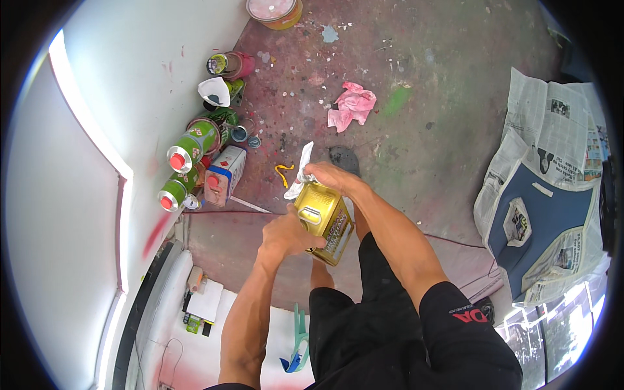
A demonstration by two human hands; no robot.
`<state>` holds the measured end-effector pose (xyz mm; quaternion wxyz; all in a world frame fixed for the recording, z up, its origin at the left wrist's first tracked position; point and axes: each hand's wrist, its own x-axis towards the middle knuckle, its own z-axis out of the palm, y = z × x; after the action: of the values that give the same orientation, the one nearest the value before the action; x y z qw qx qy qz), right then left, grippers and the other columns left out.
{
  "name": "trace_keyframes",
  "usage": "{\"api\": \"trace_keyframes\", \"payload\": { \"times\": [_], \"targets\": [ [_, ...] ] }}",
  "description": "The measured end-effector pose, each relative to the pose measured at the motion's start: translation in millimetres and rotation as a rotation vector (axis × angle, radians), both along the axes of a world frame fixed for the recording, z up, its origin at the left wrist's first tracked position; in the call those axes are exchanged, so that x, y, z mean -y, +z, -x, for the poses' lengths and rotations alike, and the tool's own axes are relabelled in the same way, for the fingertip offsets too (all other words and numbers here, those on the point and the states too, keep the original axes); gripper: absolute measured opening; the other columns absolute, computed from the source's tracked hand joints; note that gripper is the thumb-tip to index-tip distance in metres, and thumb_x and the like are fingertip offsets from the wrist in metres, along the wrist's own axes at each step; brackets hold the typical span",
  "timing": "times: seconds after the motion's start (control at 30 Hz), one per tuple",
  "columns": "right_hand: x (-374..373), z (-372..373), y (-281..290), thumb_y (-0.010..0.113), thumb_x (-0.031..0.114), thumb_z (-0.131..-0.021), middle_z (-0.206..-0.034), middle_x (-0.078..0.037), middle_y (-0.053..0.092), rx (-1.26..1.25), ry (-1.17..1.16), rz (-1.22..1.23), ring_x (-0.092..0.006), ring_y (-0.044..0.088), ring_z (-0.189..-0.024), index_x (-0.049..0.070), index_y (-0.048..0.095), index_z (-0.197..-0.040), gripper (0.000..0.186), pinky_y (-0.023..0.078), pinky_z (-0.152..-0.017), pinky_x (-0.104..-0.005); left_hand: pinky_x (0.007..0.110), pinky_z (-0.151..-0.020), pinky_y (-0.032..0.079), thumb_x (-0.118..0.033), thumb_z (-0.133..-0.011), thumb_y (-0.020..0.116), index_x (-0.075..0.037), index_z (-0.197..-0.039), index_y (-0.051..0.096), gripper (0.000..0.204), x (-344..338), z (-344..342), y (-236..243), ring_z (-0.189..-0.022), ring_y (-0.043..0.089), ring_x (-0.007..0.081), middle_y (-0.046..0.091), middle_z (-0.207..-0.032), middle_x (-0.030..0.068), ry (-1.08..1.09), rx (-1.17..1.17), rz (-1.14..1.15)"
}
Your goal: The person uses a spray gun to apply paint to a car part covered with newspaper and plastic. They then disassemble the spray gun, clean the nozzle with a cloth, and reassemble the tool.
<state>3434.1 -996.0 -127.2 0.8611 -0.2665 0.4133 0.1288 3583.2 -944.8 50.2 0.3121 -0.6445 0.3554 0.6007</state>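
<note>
A gold rectangular metal tin (335, 224) with a carry handle on its top is held up in front of me, tilted. My left hand (287, 235) is wrapped round its near left side, the thumb toward the top. My right hand (330, 177) is closed at the tin's far end, pinching a crumpled white piece of paper or cloth (303, 168) against the corner. The fingertips and whatever lies under the white piece are partly hidden. On the floor just left of it lies a curled yellow strip (283, 175).
Green cans with red caps (195, 144), a white-and-blue tin (226, 170) and several other cans stand along the left wall. A pink cloth (353, 104) lies ahead on the stained floor, a paint bucket (276, 13) beyond. A newspaper-masked blue panel (543, 218) stands at right.
</note>
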Motion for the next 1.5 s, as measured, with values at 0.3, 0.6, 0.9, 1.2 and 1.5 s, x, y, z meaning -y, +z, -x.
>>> {"api": "trace_keyframes", "payload": {
  "times": [0.3,0.6,0.9,1.2,1.5],
  "targets": [
    [15,-13,-10,0.052,0.036,-0.099,-0.099,-0.010,0.075,0.007,0.019,0.140,-0.0209,0.065,-0.089,-0.001,0.078,-0.111,0.047,0.051,-0.084,-0.0399,0.049,-0.095,0.061,-0.055,-0.062,0.093,0.007,-0.158,0.037,0.127,-9,-2,-8,-0.109,0.076,0.0445,0.075,-0.119,0.0280,0.030,0.066,0.128],
    [72,-7,-20,0.057,0.024,-0.103,-0.093,0.001,0.071,-0.151,-0.587,0.336,-0.0089,0.060,-0.086,0.002,0.076,-0.107,0.029,0.048,-0.077,-0.0292,0.056,-0.091,0.060,-0.043,-0.068,0.093,0.001,-0.163,0.026,0.124,-10,7,-80,-0.108,0.072,0.0526,0.061,-0.132,0.0323,0.287,0.322,0.493],
    [76,121,-35,0.055,0.024,-0.108,-0.125,-0.012,0.072,-0.307,-1.114,0.123,-0.0235,0.070,-0.119,0.001,0.067,-0.129,0.034,0.053,-0.107,-0.0386,0.052,-0.107,0.052,-0.050,-0.073,0.093,0.005,-0.159,0.028,0.120,53,-53,-232,-0.124,0.066,0.0458,0.062,-0.138,0.0323,0.957,0.600,0.593],
    [-12,214,2,0.049,0.020,-0.110,-0.128,-0.015,0.071,-0.607,-1.213,0.009,-0.0271,0.070,-0.119,-0.004,0.066,-0.131,0.036,0.055,-0.106,-0.0417,0.044,-0.091,0.059,-0.048,-0.072,0.097,0.009,-0.151,0.029,0.118,108,-73,-280,-0.101,0.072,0.0361,0.067,-0.127,0.0296,1.374,0.797,0.451],
    [-97,215,46,0.049,0.022,-0.111,-0.127,-0.015,0.072,-0.638,-1.292,-0.121,-0.0280,0.069,-0.123,-0.004,0.065,-0.132,0.037,0.055,-0.110,-0.0424,0.038,-0.063,0.059,-0.056,-0.072,0.097,0.008,-0.151,0.023,0.126,103,-76,-287,-0.082,0.070,0.0266,0.066,-0.116,0.0231,1.371,0.788,0.470]
  ]
}}
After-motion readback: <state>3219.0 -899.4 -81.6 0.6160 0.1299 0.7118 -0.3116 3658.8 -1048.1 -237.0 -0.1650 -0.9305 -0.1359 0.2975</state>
